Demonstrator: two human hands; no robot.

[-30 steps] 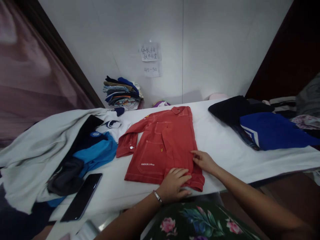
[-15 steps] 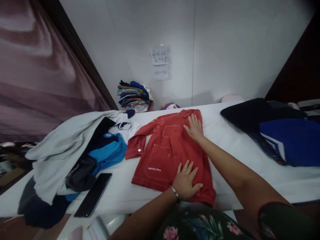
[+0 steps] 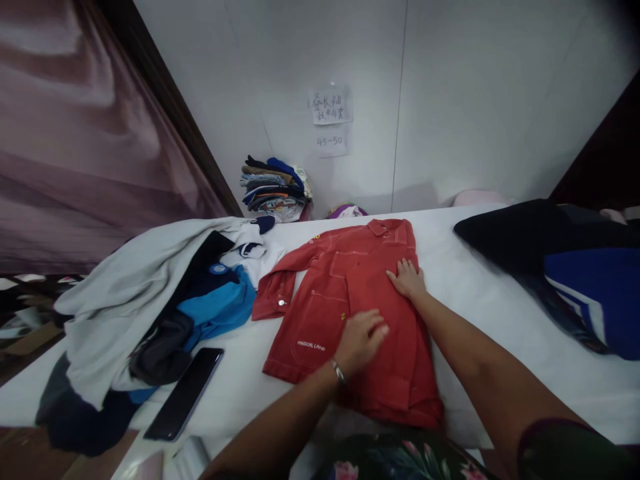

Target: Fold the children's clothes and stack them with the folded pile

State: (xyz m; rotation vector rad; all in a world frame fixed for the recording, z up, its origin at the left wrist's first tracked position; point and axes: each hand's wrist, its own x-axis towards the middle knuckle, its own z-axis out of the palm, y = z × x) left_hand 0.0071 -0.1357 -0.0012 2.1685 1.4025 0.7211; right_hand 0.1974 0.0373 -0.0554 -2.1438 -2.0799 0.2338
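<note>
A red-orange denim-style jacket (image 3: 320,320) lies flat on the white table, folded lengthwise, with its collar at the far end. One cuff with a metal snap sticks out to the left, and white "MAGICAL LAND" lettering shows near the lower hem. My left hand (image 3: 361,342), wearing a thin bracelet, rests on the jacket's middle with fingers lightly curled. My right hand (image 3: 406,279) presses flat on the jacket's right side, below the collar. Neither hand grips anything.
A black phone (image 3: 184,393) lies on the white table (image 3: 475,300) left of the jacket. Beyond it is a heap of grey, black and blue garments (image 3: 125,313). Dark and blue clothes (image 3: 595,293) lie at right. A folded stack (image 3: 274,190) stands against the back wall.
My left hand has moved up from the lower hem onto the jacket's middle. My right hand has slid down from near the collar. The view has shifted slightly.
</note>
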